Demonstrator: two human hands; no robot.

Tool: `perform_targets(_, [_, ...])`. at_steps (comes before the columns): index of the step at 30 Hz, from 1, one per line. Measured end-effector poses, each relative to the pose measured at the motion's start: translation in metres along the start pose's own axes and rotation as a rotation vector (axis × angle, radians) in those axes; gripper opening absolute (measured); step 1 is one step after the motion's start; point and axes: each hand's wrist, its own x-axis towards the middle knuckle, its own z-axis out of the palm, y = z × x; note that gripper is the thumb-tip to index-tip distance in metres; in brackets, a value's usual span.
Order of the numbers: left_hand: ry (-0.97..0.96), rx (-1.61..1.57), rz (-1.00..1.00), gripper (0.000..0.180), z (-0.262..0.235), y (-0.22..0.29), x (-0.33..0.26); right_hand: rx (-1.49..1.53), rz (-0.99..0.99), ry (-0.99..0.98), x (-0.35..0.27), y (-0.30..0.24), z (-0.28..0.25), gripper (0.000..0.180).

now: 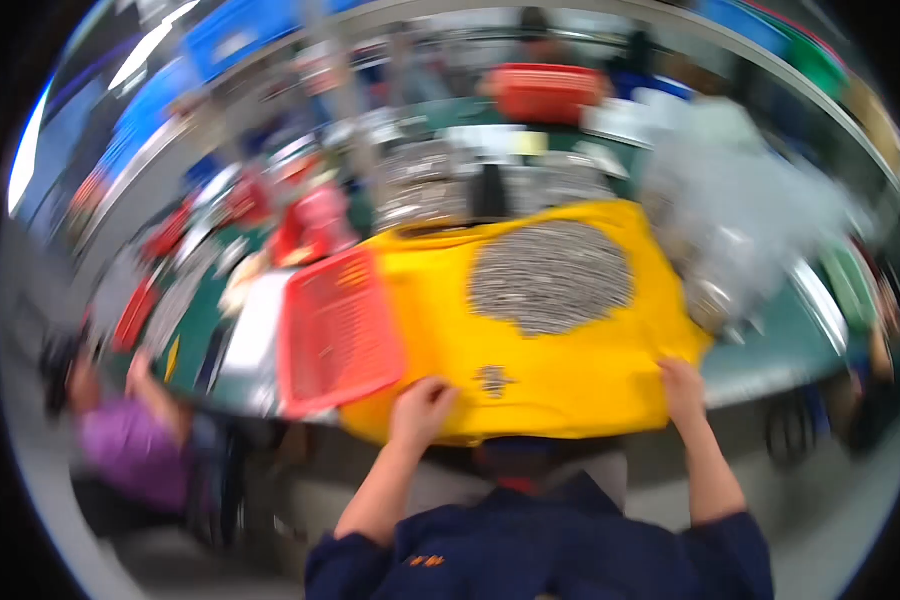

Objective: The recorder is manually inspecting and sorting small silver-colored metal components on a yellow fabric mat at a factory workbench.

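Note:
A yellow cloth (425,345) is spread over the table before me. On it lies a broad pile of small, thin grey pieces (550,278), their kind too blurred to tell. Closer to me sits a small cluster of similar grey pieces (493,381). My left hand (425,407) is at the cloth's near left part, fingers curled together; whatever they may hold is too small to make out. At the cloth's right edge is my right hand (681,388), its fingers smeared by motion. A red plastic basket (340,335) stands tilted on the cloth's left side.
Clear plastic bags (750,215) heap up at the right. Bagged grey items (422,185) line the cloth's far side, and another red basket (548,93) stands at the back. A person in purple (140,450) sits at the left; another person's arm shows at the far right.

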Motion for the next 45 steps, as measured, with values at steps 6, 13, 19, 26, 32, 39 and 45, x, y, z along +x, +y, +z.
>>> perform_targets(6, [0.082, -0.009, -0.007, 0.009, -0.019, -0.026, -0.008, 0.075, -0.051, -0.065, 0.026, -0.030, 0.025, 0.016])
perform_targets(13, [0.047, 0.009, 0.063, 0.008, -0.002, -0.009, -0.007, 0.116, -0.014, 0.021, 0.008, -0.029, 0.000, 0.014])
perform_targets(19, [0.065, 0.058, 0.084, 0.009, -0.006, -0.017, -0.008, 0.152, -0.022, 0.042, 0.006, -0.032, 0.002, 0.014])
perform_targets(26, [0.098, 0.138, 0.096, 0.009, -0.013, -0.023, -0.011, 0.173, -0.045, 0.058, 0.016, -0.028, 0.013, 0.016])
perform_targets(32, [0.029, 0.066, -0.009, 0.013, -0.006, -0.006, -0.001, 0.142, 0.040, 0.043, 0.012, -0.018, 0.004, 0.016])
perform_targets(39, [-0.029, -0.052, 0.014, 0.015, -0.025, 0.004, -0.007, 0.172, 0.033, 0.021, 0.012, -0.022, 0.012, 0.014])
perform_targets(45, [-0.186, -0.063, 0.237, 0.011, -0.039, 0.052, 0.008, 0.294, 0.255, -0.054, 0.012, -0.020, 0.004, 0.015])
